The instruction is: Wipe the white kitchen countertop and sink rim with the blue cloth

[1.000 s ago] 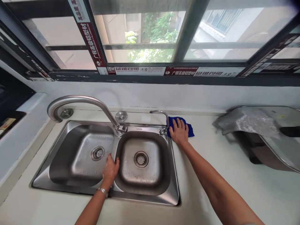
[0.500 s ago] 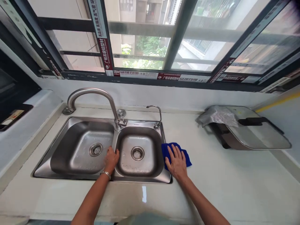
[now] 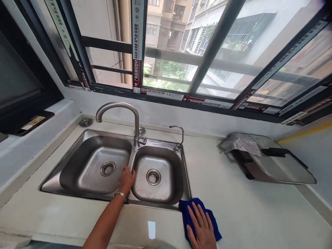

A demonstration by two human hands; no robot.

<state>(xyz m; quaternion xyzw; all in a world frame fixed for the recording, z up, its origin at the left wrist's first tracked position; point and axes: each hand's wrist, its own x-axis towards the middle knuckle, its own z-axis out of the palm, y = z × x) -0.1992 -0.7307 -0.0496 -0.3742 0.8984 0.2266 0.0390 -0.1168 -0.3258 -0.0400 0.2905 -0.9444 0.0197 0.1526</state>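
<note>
My right hand (image 3: pixel 201 224) lies flat, fingers spread, over a blue cloth (image 3: pixel 215 226) at the front right corner of the sink. The cloth covers that corner of the metal rim and part of the white countertop (image 3: pixel 233 214). On the divider (image 3: pixel 132 157) of the steel double sink (image 3: pixel 85 166) is my left hand (image 3: pixel 127 180), closed over it with the thumb on the right side and fingers on the left. Water drops dot both basins. A curved faucet (image 3: pixel 118 104) stands behind the divider, its spout over the left basin's back edge.
A thin small spout (image 3: pixel 181 133) rises at the sink's back right corner. To the right, a glass-topped appliance (image 3: pixel 287 167) with a black handle leans by the wall, partly under bubble wrap (image 3: pixel 241 143). A phone-like dark object (image 3: pixel 36 124) lies on the left ledge. Windows (image 3: pixel 171 69) span the back.
My right hand has slid the blue cloth from the sink's right edge toward me to the front corner. The faucet spout has swung forward from the back left. My left hand stays on the divider.
</note>
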